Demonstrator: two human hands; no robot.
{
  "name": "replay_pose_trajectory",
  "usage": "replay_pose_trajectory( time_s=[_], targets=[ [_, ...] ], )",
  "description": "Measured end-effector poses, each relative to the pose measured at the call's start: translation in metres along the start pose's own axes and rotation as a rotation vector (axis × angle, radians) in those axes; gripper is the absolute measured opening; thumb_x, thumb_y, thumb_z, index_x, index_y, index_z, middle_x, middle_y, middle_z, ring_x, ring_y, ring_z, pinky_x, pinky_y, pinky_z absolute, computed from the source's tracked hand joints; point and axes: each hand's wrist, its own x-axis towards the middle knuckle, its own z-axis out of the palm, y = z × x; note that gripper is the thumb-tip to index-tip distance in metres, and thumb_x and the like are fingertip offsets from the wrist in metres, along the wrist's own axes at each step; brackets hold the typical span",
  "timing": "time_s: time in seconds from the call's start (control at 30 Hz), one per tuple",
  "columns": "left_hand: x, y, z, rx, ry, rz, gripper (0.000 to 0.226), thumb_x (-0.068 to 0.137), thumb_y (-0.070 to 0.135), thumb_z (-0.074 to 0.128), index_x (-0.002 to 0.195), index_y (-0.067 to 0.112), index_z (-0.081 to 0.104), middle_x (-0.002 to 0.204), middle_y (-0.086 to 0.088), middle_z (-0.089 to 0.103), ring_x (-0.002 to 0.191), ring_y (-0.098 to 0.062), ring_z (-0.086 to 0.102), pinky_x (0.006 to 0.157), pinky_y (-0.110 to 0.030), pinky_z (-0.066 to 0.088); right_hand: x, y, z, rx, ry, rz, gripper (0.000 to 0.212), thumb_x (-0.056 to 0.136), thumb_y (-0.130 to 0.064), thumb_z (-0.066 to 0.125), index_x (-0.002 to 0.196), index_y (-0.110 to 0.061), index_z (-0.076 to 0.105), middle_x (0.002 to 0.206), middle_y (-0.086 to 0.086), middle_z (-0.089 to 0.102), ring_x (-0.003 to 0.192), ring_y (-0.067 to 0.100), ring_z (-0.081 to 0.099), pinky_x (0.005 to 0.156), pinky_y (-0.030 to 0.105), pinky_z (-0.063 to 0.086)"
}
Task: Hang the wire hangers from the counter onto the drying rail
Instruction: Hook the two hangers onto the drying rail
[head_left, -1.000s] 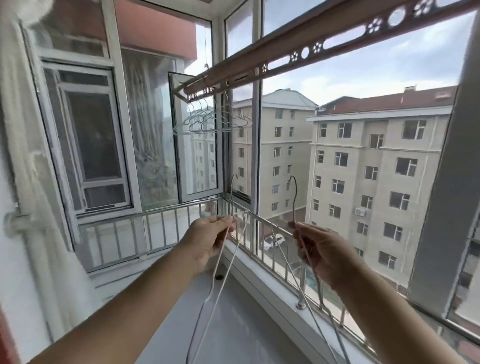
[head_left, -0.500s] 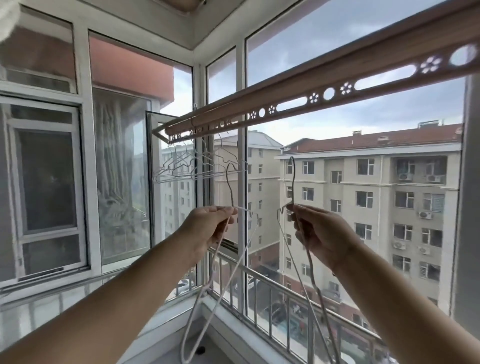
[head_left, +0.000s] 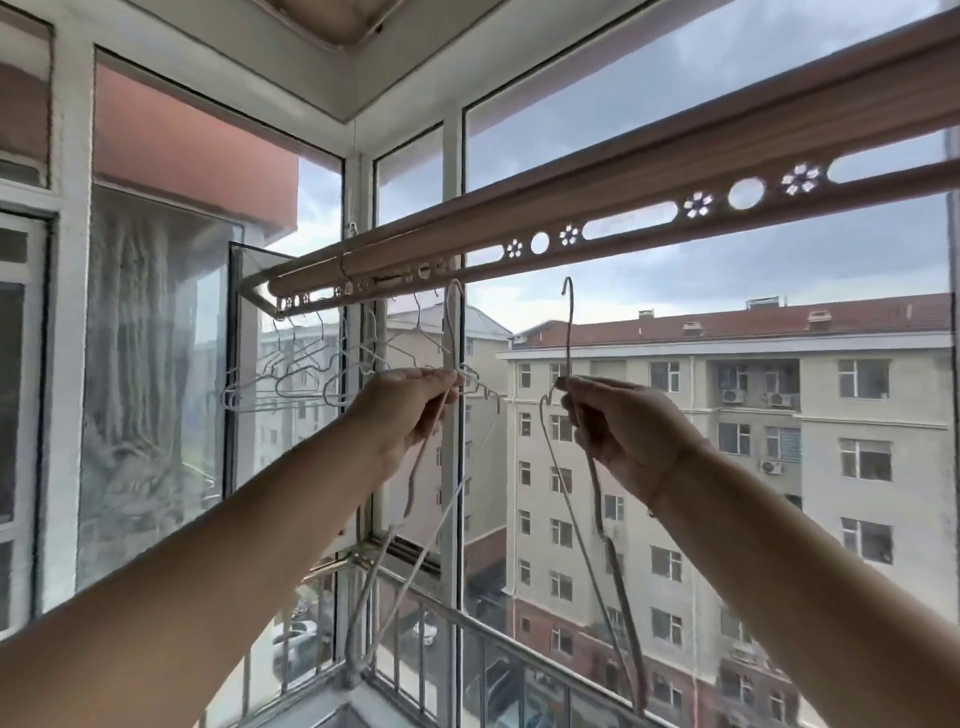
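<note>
A pinkish drying rail with round and flower cut-outs runs overhead from lower left to upper right. My left hand pinches the neck of a white wire hanger, its hook just under the rail and its body dangling down. My right hand grips the neck of a second wire hanger, whose hook points up a short way below the rail. Several wire hangers hang bunched at the rail's far left end.
Glass windows and white frames stand right behind the rail. A metal guard railing runs along the sill below. An open window pane juts in at the left, near the hung hangers.
Both hands have risen with their hangers from sill height to just under the rail. My view has tilted upward, so the rail now fills the upper middle.
</note>
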Motion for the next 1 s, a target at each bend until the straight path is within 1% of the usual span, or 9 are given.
replay_pose_trajectory(
  time_s=[0.07, 0.17, 0.3, 0.43, 0.57, 0.67, 0.73, 0.87, 1.0],
  targets=[
    [0.020, -0.004, 0.000, -0.014, -0.015, 0.002, 0.014, 0.091, 0.013, 0.054, 0.090, 0.006, 0.067, 0.077, -0.003, 0.060, 0.069, -0.012, 0.051, 0.060, -0.022, 0.043, 0.021, 0.002, 0.006, -0.004, -0.006, -0.020, 0.010, 0.086, -0.007, 0.060, 0.090, -0.004, 0.068, 0.069, 0.005, 0.060, 0.058, 0.007, 0.052, 0.045, 0.012, 0.044],
    [0.053, -0.009, 0.002, -0.038, -0.033, 0.011, 0.015, 0.091, 0.013, 0.055, 0.090, 0.005, 0.067, 0.076, -0.004, 0.060, 0.067, -0.012, 0.053, 0.055, -0.020, 0.043, 0.051, 0.003, 0.016, -0.035, -0.021, -0.054, 0.011, 0.086, -0.009, 0.060, 0.092, -0.004, 0.068, 0.068, 0.003, 0.058, 0.054, 0.005, 0.051, 0.043, 0.011, 0.041],
    [0.087, -0.009, 0.005, -0.103, -0.044, 0.039, 0.016, 0.092, 0.012, 0.054, 0.089, 0.004, 0.067, 0.072, -0.004, 0.059, 0.062, -0.011, 0.052, 0.054, -0.020, 0.042, 0.082, 0.001, 0.024, -0.039, -0.042, -0.087, 0.010, 0.087, -0.009, 0.059, 0.089, -0.005, 0.067, 0.068, 0.004, 0.058, 0.058, 0.007, 0.051, 0.043, 0.011, 0.041],
    [0.111, -0.007, 0.005, -0.184, -0.079, 0.036, 0.016, 0.092, 0.011, 0.054, 0.093, 0.000, 0.066, 0.072, -0.004, 0.057, 0.063, -0.011, 0.050, 0.060, -0.021, 0.042, 0.098, -0.003, 0.026, -0.076, -0.037, -0.144, 0.011, 0.087, -0.008, 0.058, 0.090, -0.003, 0.067, 0.066, 0.004, 0.056, 0.049, 0.004, 0.049, 0.045, 0.013, 0.040],
    [0.130, -0.003, 0.008, -0.199, -0.143, 0.032, 0.016, 0.092, 0.013, 0.054, 0.088, 0.004, 0.066, 0.073, -0.003, 0.057, 0.062, -0.009, 0.050, 0.055, -0.018, 0.043, 0.108, -0.009, 0.028, -0.102, 0.022, -0.163, 0.008, 0.086, -0.010, 0.060, 0.086, -0.007, 0.067, 0.067, 0.002, 0.057, 0.057, 0.006, 0.051, 0.046, 0.013, 0.040],
    [0.142, 0.000, 0.007, -0.171, -0.178, 0.053, 0.017, 0.093, 0.014, 0.053, 0.089, 0.005, 0.067, 0.075, -0.003, 0.057, 0.065, -0.009, 0.051, 0.056, -0.019, 0.044, 0.113, -0.013, 0.031, -0.107, 0.055, -0.181, 0.010, 0.085, -0.011, 0.060, 0.091, -0.006, 0.067, 0.068, 0.002, 0.058, 0.055, 0.005, 0.053, 0.049, 0.014, 0.040],
    [0.149, 0.002, 0.005, -0.173, -0.199, 0.063, 0.017, 0.093, 0.013, 0.053, 0.088, 0.005, 0.067, 0.076, -0.004, 0.057, 0.065, -0.010, 0.051, 0.057, -0.019, 0.044, 0.116, -0.015, 0.033, -0.112, 0.085, -0.194, 0.011, 0.086, -0.011, 0.060, 0.093, -0.006, 0.067, 0.069, 0.002, 0.058, 0.057, 0.006, 0.053, 0.050, 0.015, 0.041],
    [0.162, 0.003, 0.004, -0.169, -0.215, 0.065, 0.016, 0.093, 0.013, 0.053, 0.088, 0.005, 0.066, 0.075, -0.003, 0.057, 0.064, -0.009, 0.051, 0.053, -0.017, 0.044, 0.120, -0.019, 0.035, -0.131, 0.149, -0.202, 0.007, 0.086, -0.010, 0.060, 0.085, -0.008, 0.066, 0.068, 0.002, 0.058, 0.059, 0.006, 0.052, 0.046, 0.013, 0.040],
    [0.175, 0.001, 0.007, -0.162, -0.243, 0.045, 0.016, 0.092, 0.014, 0.054, 0.090, 0.004, 0.066, 0.077, -0.004, 0.058, 0.066, -0.010, 0.052, 0.053, -0.019, 0.043, 0.122, -0.019, 0.032, -0.159, 0.217, -0.182, 0.006, 0.086, -0.010, 0.060, 0.085, -0.007, 0.066, 0.069, 0.002, 0.058, 0.058, 0.006, 0.052, 0.053, 0.016, 0.042]
  ],
)
